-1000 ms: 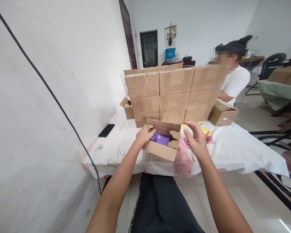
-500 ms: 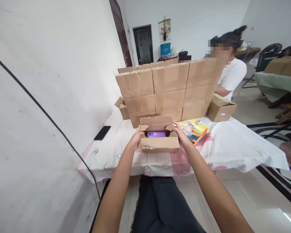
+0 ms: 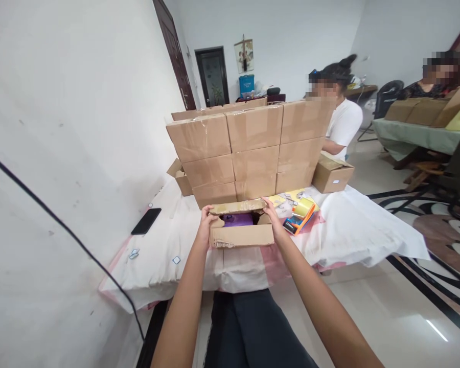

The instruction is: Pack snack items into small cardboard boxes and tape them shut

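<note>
A small cardboard box [image 3: 242, 237] sits in front of me at the near side of the table, with a purple package [image 3: 238, 220] showing inside it. My left hand [image 3: 206, 225] grips the left end of the box, its fingers at the corner of the far flap [image 3: 237, 206]. At the right end, my right hand [image 3: 274, 221] holds the box the same way, fingertips on that flap's other corner. The far flap leans inward over the opening, while the near flap hangs down or stands at the front; I cannot tell which. Right of the box lies an orange and blue tape dispenser [image 3: 303, 217] with yellowish tape.
Stacked taped cartons [image 3: 253, 148] form a wall behind the box. A black phone [image 3: 146, 221] lies on the white tablecloth [image 3: 168, 240] at left. Another carton [image 3: 332, 174] stands at right, near a person in a white shirt [image 3: 347, 122]. A black cable [image 3: 61, 197] crosses the left wall.
The box's far flap has swung from standing up to leaning in over the opening, both hands on its corners. The view has turned right, and a second person now shows at far right.
</note>
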